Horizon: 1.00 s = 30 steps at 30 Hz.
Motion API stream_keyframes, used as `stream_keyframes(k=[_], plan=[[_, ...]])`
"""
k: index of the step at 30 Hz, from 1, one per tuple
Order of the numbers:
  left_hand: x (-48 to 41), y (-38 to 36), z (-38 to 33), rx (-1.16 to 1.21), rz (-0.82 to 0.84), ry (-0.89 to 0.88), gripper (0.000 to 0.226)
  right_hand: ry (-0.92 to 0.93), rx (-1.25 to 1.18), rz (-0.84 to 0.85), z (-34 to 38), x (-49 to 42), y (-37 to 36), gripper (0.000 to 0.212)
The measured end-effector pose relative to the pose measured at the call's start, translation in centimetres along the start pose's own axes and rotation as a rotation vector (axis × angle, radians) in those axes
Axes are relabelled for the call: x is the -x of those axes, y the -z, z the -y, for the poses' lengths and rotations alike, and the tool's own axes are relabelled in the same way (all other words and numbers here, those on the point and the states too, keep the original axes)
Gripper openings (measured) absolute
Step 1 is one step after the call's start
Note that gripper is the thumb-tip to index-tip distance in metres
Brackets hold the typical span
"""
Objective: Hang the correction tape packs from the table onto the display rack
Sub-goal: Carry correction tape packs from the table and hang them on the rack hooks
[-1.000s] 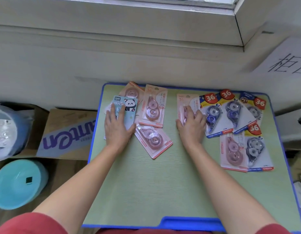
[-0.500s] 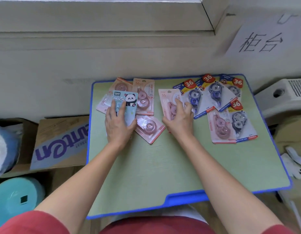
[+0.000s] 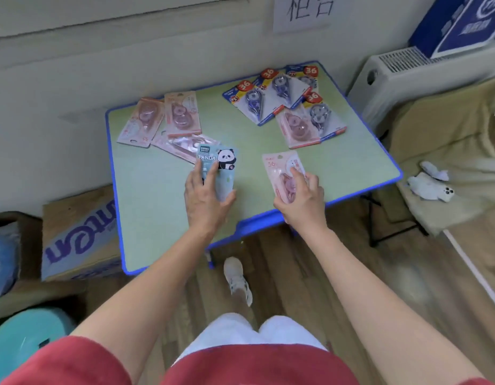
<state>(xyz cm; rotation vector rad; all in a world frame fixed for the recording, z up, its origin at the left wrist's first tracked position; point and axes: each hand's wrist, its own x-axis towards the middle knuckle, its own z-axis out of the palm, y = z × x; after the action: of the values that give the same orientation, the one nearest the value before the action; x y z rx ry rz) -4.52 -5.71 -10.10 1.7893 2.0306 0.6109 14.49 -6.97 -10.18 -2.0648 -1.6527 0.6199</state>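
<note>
My left hand (image 3: 206,197) grips a light blue panda correction tape pack (image 3: 221,165), held above the green table (image 3: 157,218). My right hand (image 3: 303,198) grips a pink correction tape pack (image 3: 282,168) near the table's front right edge. Three pink packs (image 3: 168,123) lie at the table's back left. Several blue and pink packs (image 3: 290,104) lie in a cluster at the back right. No display rack is in view.
A cardboard box (image 3: 79,234) stands left of the table, with a teal stool (image 3: 24,348) in front of it. A white heater (image 3: 413,73) and a beige cushion (image 3: 449,151) with a phone (image 3: 432,187) sit to the right. My shoe (image 3: 236,279) is on the wood floor.
Both hands have lifted their packs off the table and drawn them back toward me. The view has pulled back and swung right, so the floor and my legs now show.
</note>
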Motion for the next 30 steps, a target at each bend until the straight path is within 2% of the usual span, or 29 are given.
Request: stream_keyframes(k=[5, 10, 15, 17, 23, 30], plan=[[8.7, -1.5, -2.0, -0.018, 0.077, -0.072, 0.071, -0.052, -0.036, -0.05, -4.5, 9.2, 2.5, 0.072], [15.0, -2.4, -4.8, -0.028, 0.174, -0.224, 0.072, -0.179, -0.085, -0.132, -8.0, 17.8, 4.6, 0.07], [19.3, -3.7, -7.9, -0.052, 0.282, -0.434, 0.072, -0.387, -0.144, -0.301, -11.3, 26.5, 6.3, 0.067], [20.5, -4.1, -8.3, -0.045, 0.298, -0.462, 0.072, -0.427, -0.169, -0.33, -11.9, 28.7, 6.6, 0.066], [29.2, -6.3, -10.9, -0.023, 0.5, -0.708, 0.07, -0.68, -0.28, -0.525, -14.3, 40.8, 7.3, 0.065], [40.5, -9.9, -16.3, -0.03, 0.647, -0.946, 0.069, -0.863, -0.315, -0.734, -19.2, 52.6, 8.8, 0.065]])
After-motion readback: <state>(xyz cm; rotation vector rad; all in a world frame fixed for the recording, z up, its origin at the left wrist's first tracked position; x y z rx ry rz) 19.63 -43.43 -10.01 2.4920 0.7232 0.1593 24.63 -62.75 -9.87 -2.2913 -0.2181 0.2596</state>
